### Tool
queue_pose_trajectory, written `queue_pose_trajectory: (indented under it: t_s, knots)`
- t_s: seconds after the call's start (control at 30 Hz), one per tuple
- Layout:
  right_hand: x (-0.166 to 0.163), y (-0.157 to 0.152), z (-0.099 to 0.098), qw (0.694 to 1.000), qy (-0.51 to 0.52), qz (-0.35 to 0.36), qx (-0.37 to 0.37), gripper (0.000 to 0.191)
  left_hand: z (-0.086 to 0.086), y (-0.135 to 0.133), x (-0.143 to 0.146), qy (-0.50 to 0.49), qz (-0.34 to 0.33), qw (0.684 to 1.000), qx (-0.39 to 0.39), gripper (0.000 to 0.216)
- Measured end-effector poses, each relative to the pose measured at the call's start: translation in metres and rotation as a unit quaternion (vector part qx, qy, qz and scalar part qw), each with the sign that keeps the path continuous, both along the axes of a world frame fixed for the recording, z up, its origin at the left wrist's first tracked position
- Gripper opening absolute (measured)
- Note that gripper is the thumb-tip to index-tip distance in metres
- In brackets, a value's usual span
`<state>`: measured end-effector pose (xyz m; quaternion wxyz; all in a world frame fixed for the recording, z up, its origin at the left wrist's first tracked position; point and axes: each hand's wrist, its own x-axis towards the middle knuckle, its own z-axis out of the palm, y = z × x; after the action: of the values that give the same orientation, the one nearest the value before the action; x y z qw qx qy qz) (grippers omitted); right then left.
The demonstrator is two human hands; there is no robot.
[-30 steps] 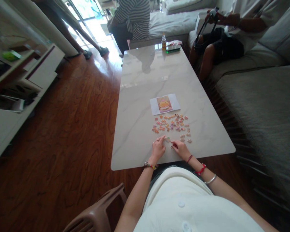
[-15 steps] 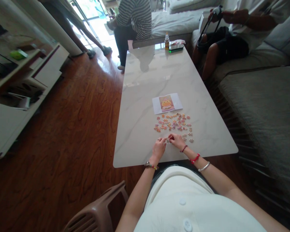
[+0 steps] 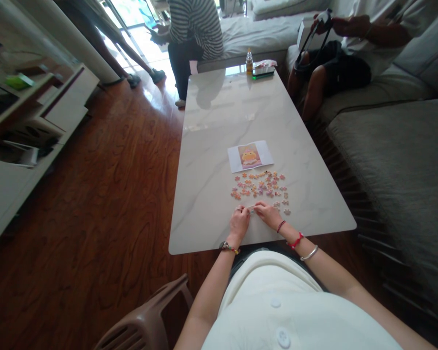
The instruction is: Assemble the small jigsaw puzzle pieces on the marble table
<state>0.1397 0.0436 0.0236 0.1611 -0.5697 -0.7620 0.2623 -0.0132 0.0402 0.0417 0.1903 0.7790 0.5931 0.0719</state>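
Observation:
Near the front edge of the marble-patterned table (image 3: 211,146), my left hand (image 3: 240,221) and my right hand (image 3: 265,213) are close together. Both are closed in a pinch on pale puzzle pieces (image 3: 251,208), mostly hidden by the fingers. Loose white puzzle pieces (image 3: 286,211) lie just right of my right hand. Beyond the hands, orange, pink and purple puzzle pieces (image 3: 262,187) are spread in a loose patch. A paper sheet (image 3: 266,152) with a printed picture of a yellow character lies behind them.
At the table's far end stand a bottle (image 3: 249,62) and a dark green-edged box (image 3: 263,73). A plastic chair (image 3: 146,316) is at lower left. Other people sit by the far end and on the grey sofa (image 3: 394,141); one stands at far left.
My hands have lifted the pale pieces slightly and tilted them, so they look thinner now. The whole view has shifted a little. The seated person at the far end has moved an arm.

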Motion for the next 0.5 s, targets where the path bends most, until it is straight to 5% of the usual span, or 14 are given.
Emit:
queue_pose_trajectory:
  t_s: [0.5]
  knots:
    - [-0.005, -0.005, 0.020, 0.991, -0.123, 0.045, -0.036, 0.036, -0.001, 0.003, -0.003, -0.011, 0.000, 1.000, 0.006, 0.018]
